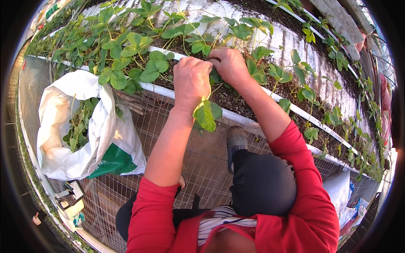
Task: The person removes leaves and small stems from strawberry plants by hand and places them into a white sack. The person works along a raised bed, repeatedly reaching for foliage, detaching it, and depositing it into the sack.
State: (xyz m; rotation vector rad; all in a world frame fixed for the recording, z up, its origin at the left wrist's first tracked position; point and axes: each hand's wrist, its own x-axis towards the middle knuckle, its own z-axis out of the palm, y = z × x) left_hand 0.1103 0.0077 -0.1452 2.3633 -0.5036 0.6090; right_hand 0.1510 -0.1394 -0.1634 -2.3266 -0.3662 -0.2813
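My left hand (192, 80) is over the near edge of a soil-filled trough (240, 106), its fingers curled closed around a strawberry stem. A stem runs down along its thumb side to a bright strawberry leaf (205, 116) hanging past the white rim. Almost touching it on the right is my right hand (230, 67), thumb and forefinger drawn together among the stems. Its fingertips are partly hidden, so what it pinches cannot be made out. Leafy strawberry plants (155, 68) crowd the trough to the left of both hands; sparser strawberry plants (280, 74) grow to the right.
At left stands an open white woven sack (76, 164) with picked greenery (80, 126) inside. Wire mesh (202, 177) covers the floor beneath me. Beyond the trough slopes a white corrugated sheet (284, 38), with another planted trough above. A white bag (337, 186) lies at lower right.
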